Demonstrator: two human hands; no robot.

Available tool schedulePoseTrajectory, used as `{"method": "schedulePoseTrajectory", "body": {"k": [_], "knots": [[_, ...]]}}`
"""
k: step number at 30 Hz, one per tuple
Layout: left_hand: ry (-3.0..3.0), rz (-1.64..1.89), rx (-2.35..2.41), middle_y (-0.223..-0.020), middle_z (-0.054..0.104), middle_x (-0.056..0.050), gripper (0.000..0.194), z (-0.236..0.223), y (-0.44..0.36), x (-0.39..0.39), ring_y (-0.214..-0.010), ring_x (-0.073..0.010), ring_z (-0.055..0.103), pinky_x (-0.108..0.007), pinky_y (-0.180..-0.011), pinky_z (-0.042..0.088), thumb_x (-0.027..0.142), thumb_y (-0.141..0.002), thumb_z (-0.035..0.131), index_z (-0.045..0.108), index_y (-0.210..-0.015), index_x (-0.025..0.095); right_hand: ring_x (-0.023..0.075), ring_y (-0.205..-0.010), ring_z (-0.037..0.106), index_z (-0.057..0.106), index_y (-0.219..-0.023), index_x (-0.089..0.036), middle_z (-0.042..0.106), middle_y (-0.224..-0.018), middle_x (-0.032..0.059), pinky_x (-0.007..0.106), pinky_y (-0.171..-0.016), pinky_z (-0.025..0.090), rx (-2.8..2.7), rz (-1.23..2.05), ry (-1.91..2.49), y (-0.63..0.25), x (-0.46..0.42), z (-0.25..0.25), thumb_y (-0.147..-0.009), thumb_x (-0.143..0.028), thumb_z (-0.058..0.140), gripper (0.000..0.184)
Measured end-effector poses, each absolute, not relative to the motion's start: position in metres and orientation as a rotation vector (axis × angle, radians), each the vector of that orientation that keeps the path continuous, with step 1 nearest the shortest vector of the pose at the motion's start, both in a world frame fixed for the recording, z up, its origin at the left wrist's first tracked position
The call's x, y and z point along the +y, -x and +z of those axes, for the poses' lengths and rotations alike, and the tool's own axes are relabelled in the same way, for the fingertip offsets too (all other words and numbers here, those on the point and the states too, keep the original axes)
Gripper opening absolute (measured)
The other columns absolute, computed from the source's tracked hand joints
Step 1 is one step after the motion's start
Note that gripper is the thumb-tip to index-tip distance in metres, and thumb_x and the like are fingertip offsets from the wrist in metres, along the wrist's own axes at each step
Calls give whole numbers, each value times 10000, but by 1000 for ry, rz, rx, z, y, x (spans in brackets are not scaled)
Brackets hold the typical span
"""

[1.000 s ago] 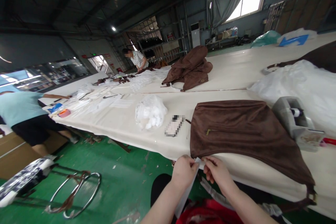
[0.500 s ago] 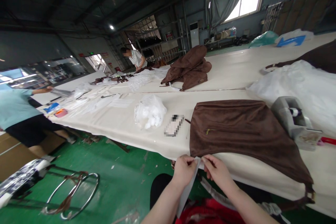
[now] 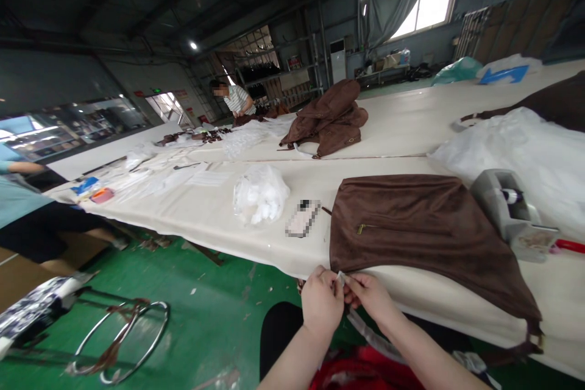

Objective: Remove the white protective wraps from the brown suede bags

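Note:
A brown suede-look handbag point(image 3: 397, 219) with a short zip lies flat along the table's near edge. Just below its lower left corner, my left hand point(image 3: 322, 298) and my right hand point(image 3: 369, 297) meet, fingers closed. A small bit of thin white wrapping strip point(image 3: 340, 278) shows pinched between their fingertips. The rest of that strip is hidden behind my left hand. From under my right hand, the bag's strap point(image 3: 372, 332), covered in whitish wrap, curves down over my lap. Its other end point(image 3: 532, 338) joins the bag at the right by a metal ring.
A phone point(image 3: 303, 219) and a clear bag of white wads point(image 3: 260, 195) lie left of the handbag. Right of it stands a grey tape dispenser point(image 3: 500, 201) beside crumpled plastic point(image 3: 525, 158). More brown bags point(image 3: 326, 119) are piled behind. Co-workers stand at left and far back; a metal-framed stool point(image 3: 121, 341) is lower left.
My left hand has turned over toward my right, and the long white strip that hung from it is now mostly out of sight. The co-worker at left has shifted further left.

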State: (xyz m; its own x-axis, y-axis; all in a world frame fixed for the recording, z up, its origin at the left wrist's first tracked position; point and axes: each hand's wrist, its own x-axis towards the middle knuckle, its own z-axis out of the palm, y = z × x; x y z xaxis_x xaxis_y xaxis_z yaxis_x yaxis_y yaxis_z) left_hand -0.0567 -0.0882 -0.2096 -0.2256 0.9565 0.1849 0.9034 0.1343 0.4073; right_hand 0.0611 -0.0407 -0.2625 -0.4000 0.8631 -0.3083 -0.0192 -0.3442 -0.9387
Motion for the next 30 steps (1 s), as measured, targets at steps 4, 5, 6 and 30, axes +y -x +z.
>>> {"method": "schedulePoseTrajectory", "body": {"k": [4, 5, 6, 30], "knots": [[-2129, 652, 2286, -837, 586, -54, 155, -211, 51, -100, -805, -196, 579, -306, -745, 440, 162, -853, 503, 654, -873, 194, 164, -526, 599, 588, -614, -206, 636, -569, 8, 284, -524, 477, -1103, 1871, 1177, -54, -43, -263, -662, -544, 662, 349], [-2208, 617, 2282, -847, 585, -58, 172, -213, 51, -102, -812, -201, 579, -314, -748, 452, 161, -857, 504, 656, -931, 190, 167, -522, 600, 586, -617, -209, 635, -563, 6, 293, -534, 485, -1082, 1879, 1177, -53, -43, -263, -654, -540, 670, 344], [-2286, 565, 2281, -857, 585, -61, 198, -216, 51, -103, -813, -203, 577, -321, -742, 464, 153, -856, 506, 653, -985, 183, 170, -520, 602, 587, -618, -210, 638, -563, 7, 300, -539, 491, -1067, 1886, 1180, -53, -44, -262, -643, -537, 680, 341], [-1690, 508, 1878, -783, 679, -58, 268, -196, 65, -90, -761, -183, 629, -263, -731, 440, 171, -891, 354, 613, -819, 178, 78, -351, 318, 511, -509, -201, 413, -387, -51, 234, -385, 206, -1211, 1656, 1229, -58, -48, -254, -674, -722, 580, 551]]}}
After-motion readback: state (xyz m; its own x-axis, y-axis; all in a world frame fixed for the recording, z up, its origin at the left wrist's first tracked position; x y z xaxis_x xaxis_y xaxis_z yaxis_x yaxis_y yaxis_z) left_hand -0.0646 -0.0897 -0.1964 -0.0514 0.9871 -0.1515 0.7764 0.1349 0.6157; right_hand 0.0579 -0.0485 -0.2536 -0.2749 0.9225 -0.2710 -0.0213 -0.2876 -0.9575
